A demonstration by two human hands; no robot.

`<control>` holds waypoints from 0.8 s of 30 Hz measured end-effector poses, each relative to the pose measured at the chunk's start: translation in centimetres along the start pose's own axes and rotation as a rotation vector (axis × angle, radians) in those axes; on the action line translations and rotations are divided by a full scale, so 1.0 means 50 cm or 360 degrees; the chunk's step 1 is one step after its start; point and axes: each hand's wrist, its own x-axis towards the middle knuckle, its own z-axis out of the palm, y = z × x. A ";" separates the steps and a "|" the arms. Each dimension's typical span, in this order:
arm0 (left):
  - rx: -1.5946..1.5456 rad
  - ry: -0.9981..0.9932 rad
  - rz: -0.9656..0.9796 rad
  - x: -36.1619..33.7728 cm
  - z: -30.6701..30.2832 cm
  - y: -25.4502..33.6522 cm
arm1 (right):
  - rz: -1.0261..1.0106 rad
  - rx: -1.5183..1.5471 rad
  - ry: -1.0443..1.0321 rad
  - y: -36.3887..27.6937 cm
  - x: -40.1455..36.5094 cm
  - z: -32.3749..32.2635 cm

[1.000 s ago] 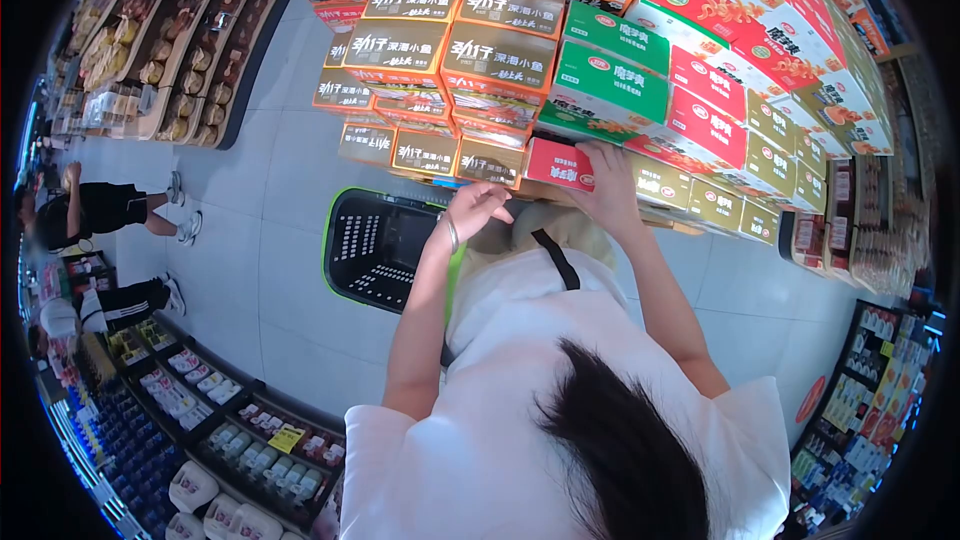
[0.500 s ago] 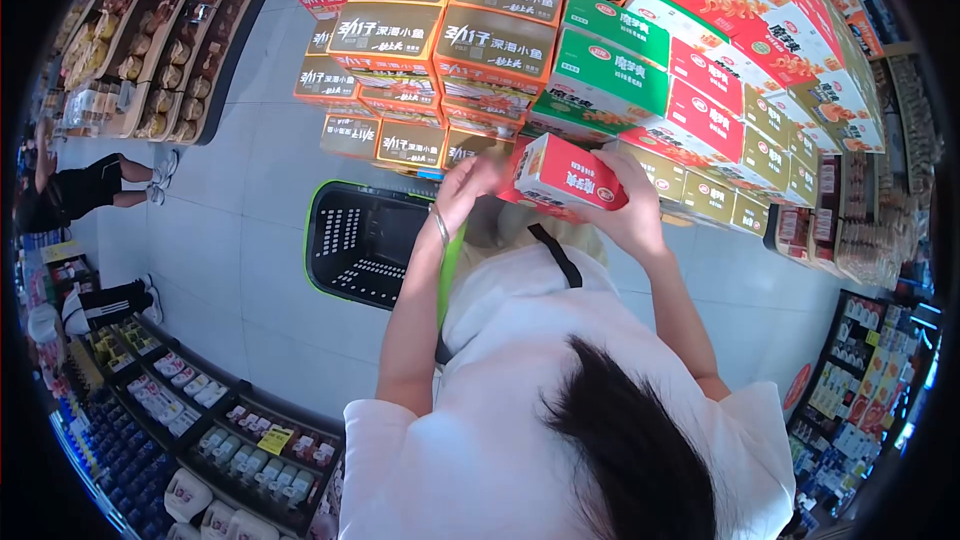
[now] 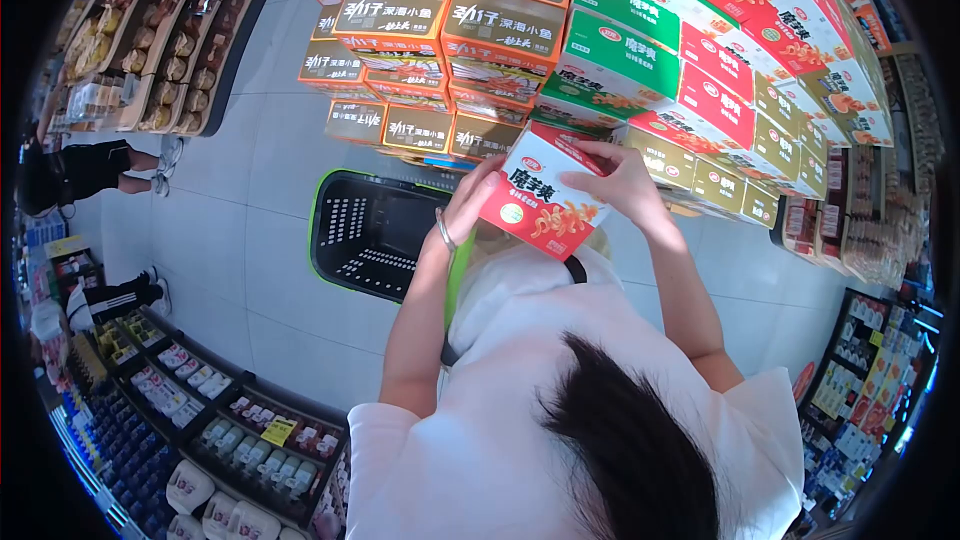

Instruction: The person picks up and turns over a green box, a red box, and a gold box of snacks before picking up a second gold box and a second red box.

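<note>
A red and white snack box [image 3: 545,195] is held between my two hands, its printed front with a picture of the food turned up toward me. My left hand [image 3: 470,202], with a bangle at the wrist, grips the box's left side. Around its upper right edge my right hand [image 3: 625,185] is closed. A black shopping basket [image 3: 335,225] with a green rim hangs at my left side by a green strap or handle [image 3: 458,275]. Just beyond the box rises a stack of similar red boxes [image 3: 715,105] and green boxes [image 3: 620,55].
Brown and orange snack boxes [image 3: 490,25] are piled ahead on the left. Shelves of packaged food [image 3: 150,50] stand far left, with a refrigerated display [image 3: 240,440] behind on the left. Two other people are at the left, one in black shorts [image 3: 95,170]. Pale tiled floor [image 3: 280,140] lies between.
The snack box has turned so its large printed face shows. My left hand, apart from it before, now grips its left side. The right hand has shifted along its edge.
</note>
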 end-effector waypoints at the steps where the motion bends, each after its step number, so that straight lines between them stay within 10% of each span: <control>1: 0.0015 -0.0029 0.0021 -0.004 0.003 0.011 | -0.0001 0.0001 0.0002 -0.001 0.001 0.001; 24: 0.0138 -0.0175 -0.0108 0.002 -0.002 0.040 | 0.0190 0.0054 -0.0074 0.013 0.010 -0.001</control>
